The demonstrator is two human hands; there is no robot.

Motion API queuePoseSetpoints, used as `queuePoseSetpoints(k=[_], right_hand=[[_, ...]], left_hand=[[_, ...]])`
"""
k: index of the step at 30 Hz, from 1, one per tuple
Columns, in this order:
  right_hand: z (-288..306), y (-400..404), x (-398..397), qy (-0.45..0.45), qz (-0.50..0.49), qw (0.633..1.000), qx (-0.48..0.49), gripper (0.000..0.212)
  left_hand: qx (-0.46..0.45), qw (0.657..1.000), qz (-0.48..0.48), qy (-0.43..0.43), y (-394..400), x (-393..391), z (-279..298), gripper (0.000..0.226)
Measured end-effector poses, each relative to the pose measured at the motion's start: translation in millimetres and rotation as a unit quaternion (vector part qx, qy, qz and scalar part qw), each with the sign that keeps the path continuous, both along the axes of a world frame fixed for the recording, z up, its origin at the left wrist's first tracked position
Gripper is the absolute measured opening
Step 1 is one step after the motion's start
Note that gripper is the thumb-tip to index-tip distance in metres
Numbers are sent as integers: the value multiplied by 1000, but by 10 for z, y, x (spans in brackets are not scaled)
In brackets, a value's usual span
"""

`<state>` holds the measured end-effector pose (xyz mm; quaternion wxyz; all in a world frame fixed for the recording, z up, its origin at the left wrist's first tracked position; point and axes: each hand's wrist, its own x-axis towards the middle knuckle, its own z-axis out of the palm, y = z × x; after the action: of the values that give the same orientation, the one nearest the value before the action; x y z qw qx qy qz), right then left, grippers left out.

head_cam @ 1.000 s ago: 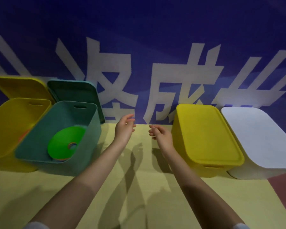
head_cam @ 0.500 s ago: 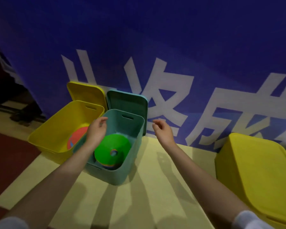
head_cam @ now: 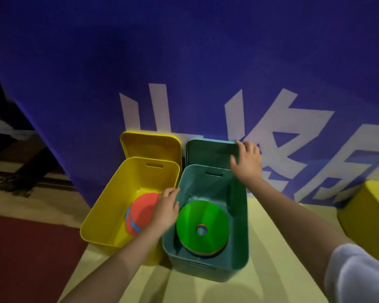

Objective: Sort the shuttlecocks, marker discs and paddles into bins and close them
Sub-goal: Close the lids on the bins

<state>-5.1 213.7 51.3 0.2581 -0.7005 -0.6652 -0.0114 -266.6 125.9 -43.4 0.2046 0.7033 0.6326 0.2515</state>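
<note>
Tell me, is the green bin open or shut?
Open. The green bin has no lid on top, so its discs show. Its lid leans on the wall behind, under the right hand.

1. My left hand [head_cam: 165, 212] covers the near right part of the orange paddle [head_cam: 140, 209] in the yellow bin [head_cam: 109, 206]; what lies under that paddle I cannot tell.
2. My left fingers [head_cam: 172, 193] lie at the edge between the two bins; whether they touch the teal bin [head_cam: 239, 237] rim is unclear.
3. Below the green marker disc [head_cam: 202, 224] only thin coloured edges show; their number is too blurred to tell.
4. My right hand [head_cam: 247, 161] hides the right corner of the teal lid [head_cam: 208, 153]; the grip behind my right fingers [head_cam: 242, 145] is unseen.
5. Right of my right hand, another yellow bin [head_cam: 368, 215] is cut off by the frame edge.
6. Far left of my fingers, dark shapes on the floor are too dim to identify.
</note>
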Motion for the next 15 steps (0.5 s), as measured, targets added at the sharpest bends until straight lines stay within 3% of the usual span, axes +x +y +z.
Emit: queuePoseSetpoints(k=[3,5,8,15], right_hand=[[142,141,71,-31,9,999,38,37],[151,200,90,13,32,999,21,30],[64,232,60,97,63,993,-24,28],[77,188,59,149,104,983,-19,27]], left_hand=[[-6,999,12,-52,78,-59,-98,47],[-22,992,19,-122,98,-60,-153,45],[-17,983,16,-184,86,-47,-188,43],[-35,965,37,-259,50,-70,-170,40]])
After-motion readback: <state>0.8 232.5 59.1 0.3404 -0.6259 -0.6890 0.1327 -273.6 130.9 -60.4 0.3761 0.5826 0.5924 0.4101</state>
